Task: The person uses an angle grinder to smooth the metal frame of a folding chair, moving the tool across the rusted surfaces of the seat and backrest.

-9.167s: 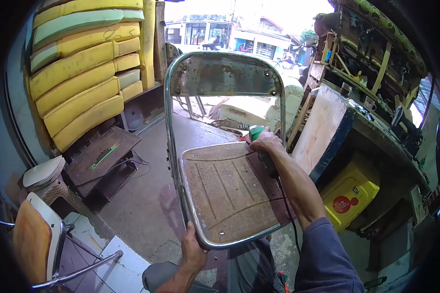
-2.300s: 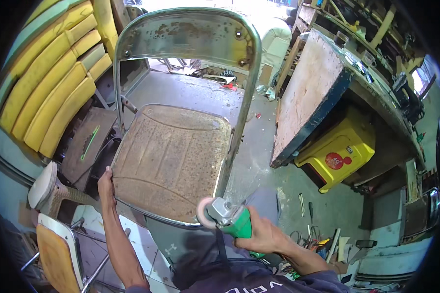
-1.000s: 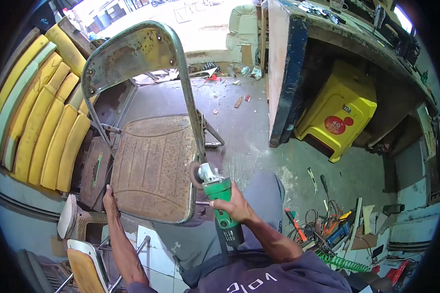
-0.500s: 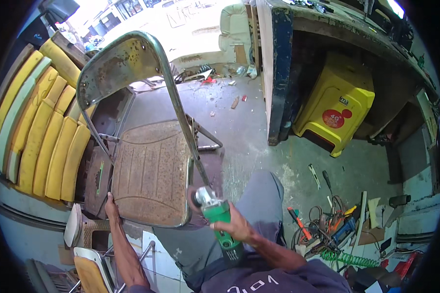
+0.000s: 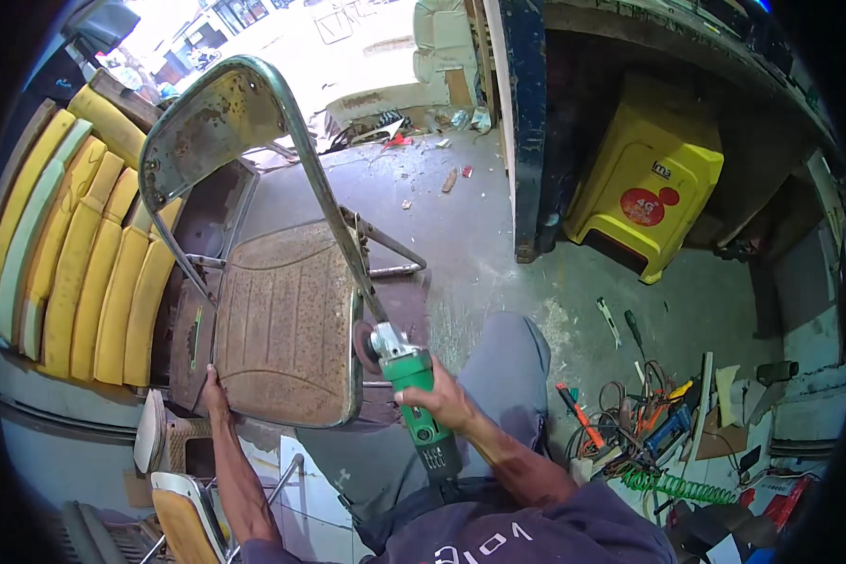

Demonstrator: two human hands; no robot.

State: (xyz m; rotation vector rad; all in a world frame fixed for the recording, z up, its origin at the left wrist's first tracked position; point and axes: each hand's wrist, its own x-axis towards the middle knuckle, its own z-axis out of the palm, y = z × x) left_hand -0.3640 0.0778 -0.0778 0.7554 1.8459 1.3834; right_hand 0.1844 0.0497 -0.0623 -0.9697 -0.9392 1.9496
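My right hand (image 5: 446, 404) grips the green body of an angle grinder (image 5: 410, 374). The grinder's disc (image 5: 365, 345) is at the right rim of a rusty metal folding chair seat (image 5: 277, 324); whether it touches cannot be told. My left hand (image 5: 214, 390) holds the seat's front left corner, its fingertips partly hidden under the edge. The chair's tube frame and rusted backrest (image 5: 216, 122) lean toward the upper left, above the seat. My grey-trousered right leg (image 5: 508, 357) is bent beside the grinder.
Yellow foam cushions (image 5: 99, 273) are stacked at left, above chairs (image 5: 179, 517). A battered bench (image 5: 528, 141) at right shelters a yellow plastic stool (image 5: 649, 188). Tools and cables (image 5: 630, 423) lie on the floor at lower right. Scraps (image 5: 399, 141) litter the doorway.
Since half a second ago the grinder has moved up along the seat's right edge. Over the longer span the chair has shifted left and the view has tilted down.
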